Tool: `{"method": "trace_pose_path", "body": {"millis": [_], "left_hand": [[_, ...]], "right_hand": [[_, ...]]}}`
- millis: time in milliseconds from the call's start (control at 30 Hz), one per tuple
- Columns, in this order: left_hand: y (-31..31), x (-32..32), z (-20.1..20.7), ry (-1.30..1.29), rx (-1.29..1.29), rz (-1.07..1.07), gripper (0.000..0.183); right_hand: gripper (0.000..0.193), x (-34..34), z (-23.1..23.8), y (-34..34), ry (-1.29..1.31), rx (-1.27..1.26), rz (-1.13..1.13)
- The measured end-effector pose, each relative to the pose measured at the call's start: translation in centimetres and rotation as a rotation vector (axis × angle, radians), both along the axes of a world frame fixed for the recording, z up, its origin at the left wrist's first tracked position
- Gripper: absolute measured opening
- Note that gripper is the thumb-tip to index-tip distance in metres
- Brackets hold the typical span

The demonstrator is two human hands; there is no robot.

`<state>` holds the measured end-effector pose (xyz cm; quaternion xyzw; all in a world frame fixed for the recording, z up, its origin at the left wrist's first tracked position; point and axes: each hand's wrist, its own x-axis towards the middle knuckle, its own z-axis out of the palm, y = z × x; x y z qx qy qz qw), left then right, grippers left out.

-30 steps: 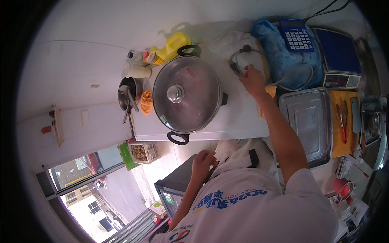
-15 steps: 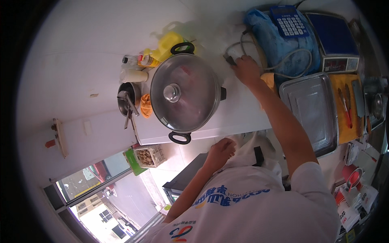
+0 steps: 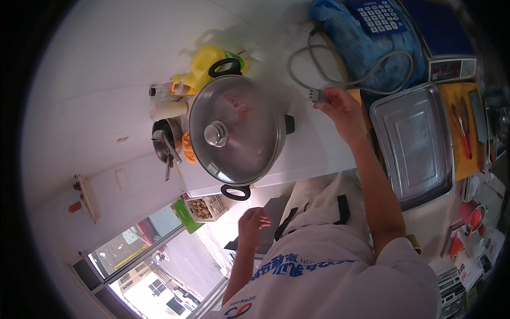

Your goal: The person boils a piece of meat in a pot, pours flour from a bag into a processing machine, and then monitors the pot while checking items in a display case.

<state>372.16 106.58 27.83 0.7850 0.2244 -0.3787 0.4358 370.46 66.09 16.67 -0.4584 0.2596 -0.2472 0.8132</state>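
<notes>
My right hand [image 3: 344, 114] pinches the grey connector [image 3: 317, 95] of a power cord above the white worktop. Its socket face, with small slots, points left. From it the grey cord [image 3: 295, 69] loops away to a dark end beside the blue plastic bag. Left of the hand stands a large round electric pan [image 3: 276, 138] with black handles and a black block on its right side. A steamed-up glass lid [image 3: 239, 114] with a clear knob covers it. My left hand [image 3: 252, 223] hangs below the worktop's near edge, fingers loosely curled and apart, holding nothing.
Behind the pan are a yellow jug [image 3: 207, 61] and bottles; a small pot [image 3: 166, 135] stands left. At right lie a blue bag [image 3: 366, 69] with a calculator [image 3: 378, 17], a scale [image 3: 451, 69], a metal tray [image 3: 380, 114] and red-handled tongs [image 3: 466, 141]. A crate [image 3: 215, 206] sits on the floor.
My right hand has drawn the connector nearer and turned it, so its slots now show. My left hand has moved left and down, away from my body. The view has shifted slightly.
</notes>
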Motion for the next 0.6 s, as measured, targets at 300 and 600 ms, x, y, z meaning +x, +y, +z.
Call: {"method": "trace_pose_path", "body": {"millis": [300, 600], "left_hand": [[1.0, 9.5, 2.4, -0.245, -0.34, 0.355, 0.046], [-5.3, 10.8, 0.8, -0.4, -0.149, 0.11, 0.033]], "right_hand": [[0.039, -1.4, 0.1, -1.0, -0.111, 0.017, 0.313], [0.043, -2.5, -0.7, -2.1, -0.184, -0.075, 0.422]]}}
